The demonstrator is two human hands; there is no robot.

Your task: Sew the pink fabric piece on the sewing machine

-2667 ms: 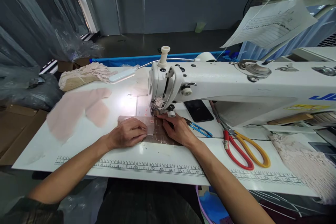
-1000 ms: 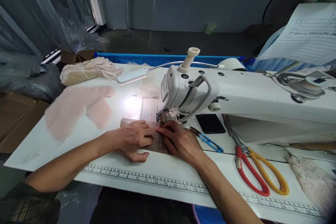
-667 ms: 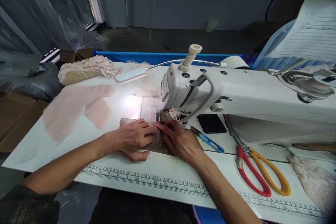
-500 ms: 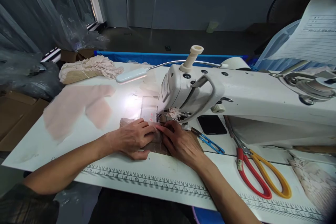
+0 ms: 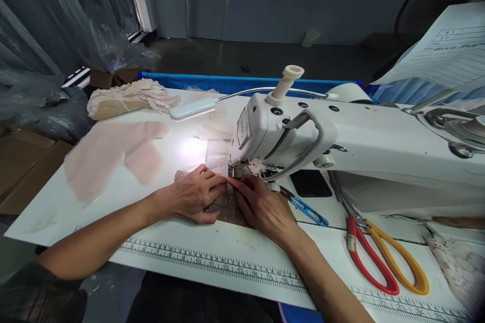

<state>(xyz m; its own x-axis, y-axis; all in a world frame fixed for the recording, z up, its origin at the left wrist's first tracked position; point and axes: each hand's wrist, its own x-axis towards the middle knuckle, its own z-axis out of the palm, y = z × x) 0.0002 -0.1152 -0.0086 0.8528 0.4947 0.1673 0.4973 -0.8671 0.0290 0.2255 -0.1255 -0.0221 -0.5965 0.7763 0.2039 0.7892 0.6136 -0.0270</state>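
Observation:
My left hand [image 5: 197,193] is closed, its fingertips pinching the edge of a sheer pale pink fabric [image 5: 217,161] just in front of the presser foot [image 5: 235,171]. From the other side, my right hand [image 5: 263,207] curls with thumb and index finger pressed on the same edge; the fingertips of both hands nearly meet. The white sewing machine [image 5: 364,131] stands over the work. Under the hands is a brownish plate [image 5: 233,216] with loose threads on it. Most of the held cloth is hidden by fingers and machine head.
Pale pink fabric pieces [image 5: 100,156] lie flat at left, behind them a tied lace bundle [image 5: 129,98]. A lit lamp [image 5: 195,109] shines on the bed. Right of my hand are blue thread snips [image 5: 308,210], a black phone-like slab [image 5: 310,183] and red-and-yellow scissors [image 5: 379,247].
The view has shifted slightly, so the machine and scissors sit a little farther right. Both hands stay at the presser foot, the left fingers a bit higher and closer to it.

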